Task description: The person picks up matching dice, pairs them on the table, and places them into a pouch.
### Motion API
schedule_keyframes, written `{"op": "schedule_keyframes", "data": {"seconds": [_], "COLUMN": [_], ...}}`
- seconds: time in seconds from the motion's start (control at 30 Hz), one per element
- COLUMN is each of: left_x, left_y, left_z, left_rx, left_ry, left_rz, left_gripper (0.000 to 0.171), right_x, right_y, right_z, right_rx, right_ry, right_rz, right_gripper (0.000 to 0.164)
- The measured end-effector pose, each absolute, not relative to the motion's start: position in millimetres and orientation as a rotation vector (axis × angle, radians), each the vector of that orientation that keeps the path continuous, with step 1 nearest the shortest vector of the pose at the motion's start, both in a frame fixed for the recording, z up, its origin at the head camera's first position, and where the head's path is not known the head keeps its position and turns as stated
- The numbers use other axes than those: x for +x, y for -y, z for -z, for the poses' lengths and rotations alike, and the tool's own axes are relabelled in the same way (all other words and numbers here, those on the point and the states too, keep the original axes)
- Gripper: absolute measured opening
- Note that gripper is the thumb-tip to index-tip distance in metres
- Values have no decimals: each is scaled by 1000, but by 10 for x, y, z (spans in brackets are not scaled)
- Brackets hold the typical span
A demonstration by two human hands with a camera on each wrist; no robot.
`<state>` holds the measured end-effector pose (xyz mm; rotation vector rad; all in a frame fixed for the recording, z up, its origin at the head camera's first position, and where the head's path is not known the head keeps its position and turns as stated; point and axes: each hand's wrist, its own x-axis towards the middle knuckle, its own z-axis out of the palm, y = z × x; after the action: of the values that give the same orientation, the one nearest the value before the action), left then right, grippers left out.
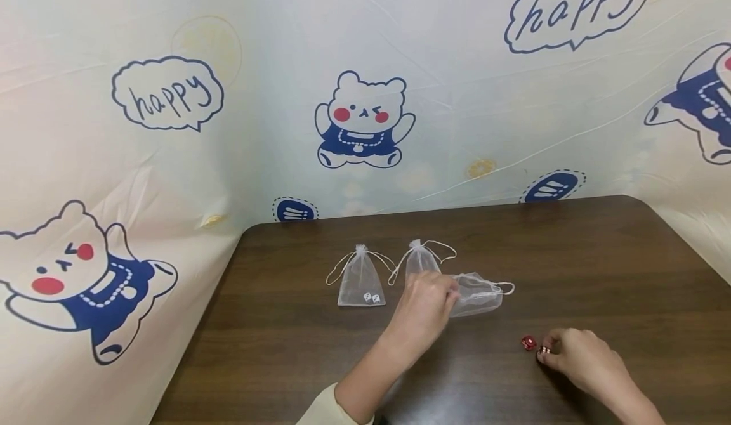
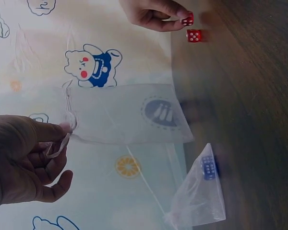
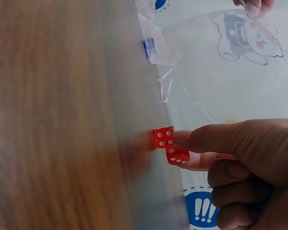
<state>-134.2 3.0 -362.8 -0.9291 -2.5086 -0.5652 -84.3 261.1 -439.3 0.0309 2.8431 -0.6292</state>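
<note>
My left hand (image 1: 425, 304) pinches the gathered mouth of a sheer white drawstring bag (image 1: 476, 298) between thumb and forefinger. In the left wrist view this bag (image 2: 125, 115) hangs flat and see-through, its cord loose by the fingers. At the right, my right hand (image 1: 588, 358) pinches a red die (image 3: 177, 155) with white dots between thumb and index finger, low over the table. A second red die (image 1: 528, 342) lies right beside it on the tabletop, left of the fingertips.
Left on the brown table (image 1: 274, 349), a tied mesh bag (image 1: 361, 282) holds white dice (image 1: 372, 298). Another tied bag (image 1: 421, 259), partly behind the left hand, contains blue dice (image 2: 209, 167). A printed cloth (image 1: 457, 127) with bears surrounds the table.
</note>
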Motion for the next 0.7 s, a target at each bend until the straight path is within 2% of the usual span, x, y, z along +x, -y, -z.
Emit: {"op": "schedule_keyframes", "data": {"seconds": [0.13, 0.47, 0.7], "left_x": [-1336, -1325, -1309], "left_y": [-39, -58, -57], "left_z": [3624, 3616, 3616], "left_rx": [-931, -919, -923], "left_ry": [2515, 2556, 2580], "left_rz": [558, 545, 534], "left_gripper": [4, 3, 4], "right_x": [-819, -814, -822], "right_y": [-2633, -2622, -2525], "right_z": [4363, 4228, 4158], "right_rx": [45, 91, 25], "right_ry": [-2907, -3088, -3388], "right_rz": [656, 719, 831], "right_gripper": [15, 23, 18]}}
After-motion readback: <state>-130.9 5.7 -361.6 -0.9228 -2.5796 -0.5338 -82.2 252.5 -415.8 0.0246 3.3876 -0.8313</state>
